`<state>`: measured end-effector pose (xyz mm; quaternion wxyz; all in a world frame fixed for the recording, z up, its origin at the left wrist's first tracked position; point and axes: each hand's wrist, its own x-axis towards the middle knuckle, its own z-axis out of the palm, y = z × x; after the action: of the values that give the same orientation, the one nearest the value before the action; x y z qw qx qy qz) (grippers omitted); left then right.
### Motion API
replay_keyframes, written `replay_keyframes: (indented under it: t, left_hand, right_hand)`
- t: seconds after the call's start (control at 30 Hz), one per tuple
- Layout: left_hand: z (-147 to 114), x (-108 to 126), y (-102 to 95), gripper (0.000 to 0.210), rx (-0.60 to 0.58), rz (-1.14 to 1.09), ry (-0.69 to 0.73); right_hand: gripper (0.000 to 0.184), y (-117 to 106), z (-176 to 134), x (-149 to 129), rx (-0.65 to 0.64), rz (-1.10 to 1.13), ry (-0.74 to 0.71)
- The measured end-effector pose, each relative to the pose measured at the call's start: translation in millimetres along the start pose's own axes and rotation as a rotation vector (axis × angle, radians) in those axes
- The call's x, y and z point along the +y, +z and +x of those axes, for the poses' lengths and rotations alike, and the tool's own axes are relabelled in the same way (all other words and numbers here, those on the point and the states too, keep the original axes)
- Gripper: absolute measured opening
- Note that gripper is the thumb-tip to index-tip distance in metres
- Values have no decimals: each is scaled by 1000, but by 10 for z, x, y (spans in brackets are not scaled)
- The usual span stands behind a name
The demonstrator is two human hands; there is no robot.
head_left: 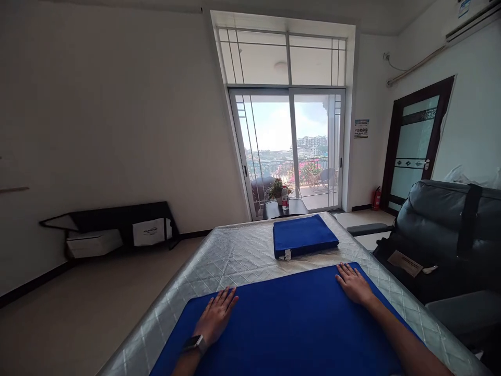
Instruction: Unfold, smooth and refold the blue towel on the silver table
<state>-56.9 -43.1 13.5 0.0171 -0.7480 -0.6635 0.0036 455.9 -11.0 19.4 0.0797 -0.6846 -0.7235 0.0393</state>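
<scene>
A blue cloth [289, 318] lies spread flat over the near part of a quilted, silvery mattress [211, 250]. My left hand [216, 313], with a watch on the wrist, rests flat near the cloth's far left corner, fingers stretched toward the far edge. Near the far right corner, my right hand [353, 283] presses flat with its fingers a little apart. Neither hand holds anything. Beyond the cloth's far edge sits a folded blue cloth [304, 235] with a small white tag at its front left. The near end of the spread cloth runs out of view.
A black leather chair [438, 230] with armrests stands close on the right, a dark bag on its seat. Behind the mattress is a small dark table [276, 210] with a bottle [285, 198] and a potted plant. A low black rack [117, 214] holding boxes stands by the left wall.
</scene>
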Motion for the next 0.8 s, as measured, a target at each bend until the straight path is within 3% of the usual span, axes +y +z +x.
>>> replay_keyframes:
  t: [0.13,0.37,0.63,0.8]
  left_hand:
    - [-52,-307,2,57,-60,-27,-97]
    - [-118,-830,84,55,-83,21,-247]
    - [-162,-838,67,58,-54,22,-275]
    - [-165,-860,121,59,44,-30,-286]
  right_hand:
    - [69,31,82,357,-13,-18,88]
    - [72,32,118,449,-28,-19,120]
    - [69,46,116,439,-6,-44,112]
    - [67,29,73,396,12,-86,101]
